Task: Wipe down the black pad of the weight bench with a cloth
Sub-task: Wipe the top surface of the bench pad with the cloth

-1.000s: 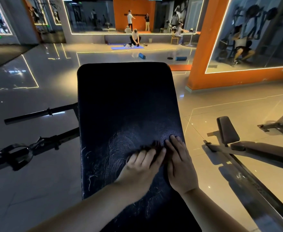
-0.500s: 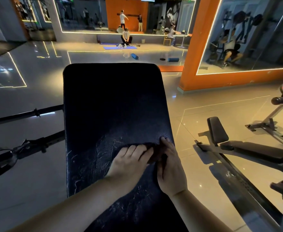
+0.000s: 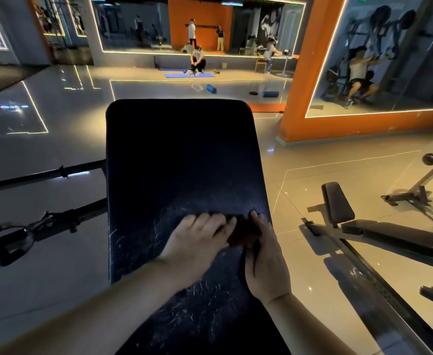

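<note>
Gym floor [image 3: 56, 265]: glossy pale tiles, mirrored walls and orange pillars far behind.
Black padded bench top [image 3: 182, 155]: long rectangular vinyl pad with rounded far corners. Its long axis runs straight away from the person and its far end points at the mirror wall. The near half is scuffed with pale scratches.
Second black bench [image 3: 394, 234]: on the right, well apart from the pad.
Dark steel bars [image 3: 46, 175]: these stick out to the left of the pad.
Left hand [image 3: 197, 242]: laid flat with fingers straight and spread, pressing down on the cloth's left part, probably to drive it across the vinyl.
Right hand [image 3: 266, 262]: lies along the pad's right edge with fingers mostly straight, touching the cloth's right side. No curl round the cloth shows; likely it steadies the cloth.
Small dark bunched cloth [image 3: 241, 231]: lies on the pad's right side near mid-length, between both hands, stretched roughly across the pad's width.
Progress: I judge the wiping to be underway, with the far half yet to be covered.
</note>
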Demonstrator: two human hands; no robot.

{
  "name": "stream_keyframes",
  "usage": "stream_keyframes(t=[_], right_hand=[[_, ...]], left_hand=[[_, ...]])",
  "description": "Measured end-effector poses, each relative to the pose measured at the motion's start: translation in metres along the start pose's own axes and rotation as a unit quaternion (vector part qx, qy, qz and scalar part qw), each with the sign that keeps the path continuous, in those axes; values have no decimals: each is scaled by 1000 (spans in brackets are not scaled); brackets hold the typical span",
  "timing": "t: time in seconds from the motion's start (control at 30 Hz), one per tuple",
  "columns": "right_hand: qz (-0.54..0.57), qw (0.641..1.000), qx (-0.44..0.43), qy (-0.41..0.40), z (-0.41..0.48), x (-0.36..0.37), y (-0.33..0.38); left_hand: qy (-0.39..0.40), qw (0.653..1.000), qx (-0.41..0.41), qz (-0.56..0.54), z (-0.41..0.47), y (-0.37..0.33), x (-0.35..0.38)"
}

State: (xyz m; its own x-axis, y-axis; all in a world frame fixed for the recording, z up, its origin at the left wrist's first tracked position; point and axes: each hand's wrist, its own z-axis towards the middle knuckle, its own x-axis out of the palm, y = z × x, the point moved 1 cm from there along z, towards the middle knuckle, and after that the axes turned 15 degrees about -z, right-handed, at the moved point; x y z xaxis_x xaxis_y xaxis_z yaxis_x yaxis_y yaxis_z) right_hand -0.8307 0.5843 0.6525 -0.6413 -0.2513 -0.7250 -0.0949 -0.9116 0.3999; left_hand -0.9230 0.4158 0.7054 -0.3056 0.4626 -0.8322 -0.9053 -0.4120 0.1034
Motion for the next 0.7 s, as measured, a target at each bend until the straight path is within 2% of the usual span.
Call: stream_keyframes(t=[0.1, 0.17, 0.2, 0.3, 0.4, 0.47, 0.53, 0.63, 0.7], right_hand=[[-3, 1000, 8, -12, 1, 0, 2], [-7, 1000, -4, -12, 1, -1, 2], [-5, 1000, -2, -9, 0, 0, 1], [19, 999, 41, 12, -1, 3, -6], [12, 1000, 17, 15, -1, 3, -6], [14, 1000, 16, 12, 1, 2, -3], [10, 1000, 20, 8, 2, -1, 0], [-4, 1000, 8, 3, 0, -1, 1], [0, 1000, 5, 4, 0, -1, -1]], left_hand=[[-50, 994, -96, 1, 43, 31, -17], [-70, 982, -170, -41, 61, 27, -17], [-75, 981, -164, -67, 61, 16, -11], [-42, 993, -42, -100, 30, -28, 18], [13, 991, 5, -131, 0, -27, 17], [22, 997, -6, -72, 2, -3, 0], [-24, 998, -58, -32, 10, 30, -19], [-73, 982, -166, -45, 14, 49, -28], [-48, 984, -162, -49, 2, 29, -18]])
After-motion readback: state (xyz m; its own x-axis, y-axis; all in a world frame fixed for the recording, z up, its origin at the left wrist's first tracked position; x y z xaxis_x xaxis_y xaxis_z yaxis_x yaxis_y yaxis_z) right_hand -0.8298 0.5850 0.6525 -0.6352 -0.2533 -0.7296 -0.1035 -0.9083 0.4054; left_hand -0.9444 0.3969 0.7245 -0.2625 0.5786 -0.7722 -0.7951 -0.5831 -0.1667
